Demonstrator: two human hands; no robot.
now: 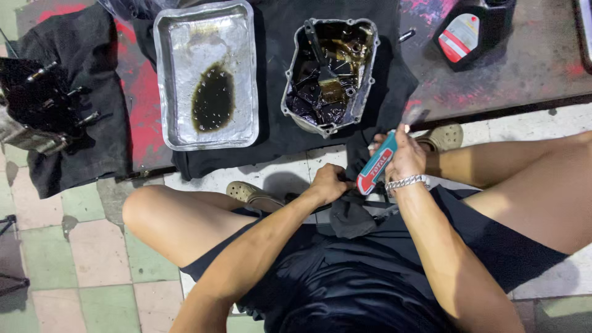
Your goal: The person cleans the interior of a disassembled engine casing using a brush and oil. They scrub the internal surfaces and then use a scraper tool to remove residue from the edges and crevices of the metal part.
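Observation:
My right hand (402, 155) grips a screwdriver (377, 163) with a teal, red and white handle, its blade blurred and pointing up toward the platform edge. My left hand (327, 184) is closed on a dark cloth (350, 216) that hangs between my knees, right beside the screwdriver handle. Just beyond both hands, an oily metal engine cover (331, 74) lies open side up on a black cloth (271, 132), with dark sludge and small parts inside it.
A dented metal tray (237, 37) with a puddle of black oil sits left of the cover. An engine part with protruding studs (43, 98) lies far left on cloth. A black oil bottle (472, 31) stands at the back right. My bare legs and sandals (441, 137) flank the hands over a tiled floor.

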